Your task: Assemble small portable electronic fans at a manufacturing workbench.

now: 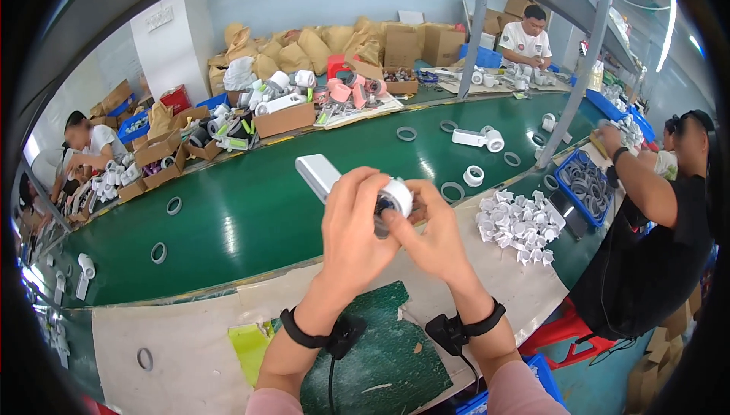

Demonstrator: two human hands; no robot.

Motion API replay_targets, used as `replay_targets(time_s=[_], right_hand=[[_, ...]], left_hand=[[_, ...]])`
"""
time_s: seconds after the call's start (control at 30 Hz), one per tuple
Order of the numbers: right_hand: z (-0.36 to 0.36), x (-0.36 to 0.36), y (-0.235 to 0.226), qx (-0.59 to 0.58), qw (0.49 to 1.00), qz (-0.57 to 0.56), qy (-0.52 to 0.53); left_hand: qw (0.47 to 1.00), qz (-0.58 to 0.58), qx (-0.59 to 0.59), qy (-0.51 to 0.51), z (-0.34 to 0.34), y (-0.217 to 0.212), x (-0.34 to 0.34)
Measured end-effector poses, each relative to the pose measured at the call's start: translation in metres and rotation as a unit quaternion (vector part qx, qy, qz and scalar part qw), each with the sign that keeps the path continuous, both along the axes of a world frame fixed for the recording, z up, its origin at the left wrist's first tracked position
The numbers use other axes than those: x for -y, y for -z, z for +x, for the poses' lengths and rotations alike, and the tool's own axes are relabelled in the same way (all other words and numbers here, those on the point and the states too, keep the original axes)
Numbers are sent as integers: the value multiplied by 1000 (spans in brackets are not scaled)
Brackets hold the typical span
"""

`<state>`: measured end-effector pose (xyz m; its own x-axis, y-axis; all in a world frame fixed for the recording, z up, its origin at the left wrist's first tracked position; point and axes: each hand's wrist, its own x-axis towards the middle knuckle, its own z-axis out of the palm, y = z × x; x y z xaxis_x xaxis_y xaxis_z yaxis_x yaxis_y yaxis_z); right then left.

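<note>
Both my hands hold up a white handheld fan body (pixel 318 174) above the near edge of the green belt. Its flat handle sticks out to the upper left, past my fingers. My left hand (pixel 351 229) wraps round the part where handle and round head meet. On the other side, my right hand (pixel 435 239) grips the white ring-shaped rim of the head, its thumb pressed at the opening. Something dark shows inside the head, but my fingers hide most of it. To the right of my hands, a pile of small white pronged plastic parts (pixel 520 225) lies on the beige work surface.
The green conveyor belt (pixel 251 225) carries scattered grey rings (pixel 158 253) and another white fan body (pixel 479 138). A blue basket of grey rings (pixel 585 184) stands at right, beside a co-worker in black (pixel 631 263). Metal posts (pixel 574 73) rise beyond. Boxes (pixel 285 120) line the far side.
</note>
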<state>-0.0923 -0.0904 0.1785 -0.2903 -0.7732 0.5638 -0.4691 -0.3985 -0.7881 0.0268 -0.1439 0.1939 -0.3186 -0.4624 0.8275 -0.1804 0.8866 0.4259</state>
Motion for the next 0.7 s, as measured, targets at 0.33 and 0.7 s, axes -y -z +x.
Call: replay_targets(time_s=[0.33,0.7], right_hand=[[-4,7,2,-138,976,112,125],[-6,-13,-21,31,1000,-3,-4]], left_hand=[[944,179,219,167,1,20,28],[853,313,42,417,30,-6,34]])
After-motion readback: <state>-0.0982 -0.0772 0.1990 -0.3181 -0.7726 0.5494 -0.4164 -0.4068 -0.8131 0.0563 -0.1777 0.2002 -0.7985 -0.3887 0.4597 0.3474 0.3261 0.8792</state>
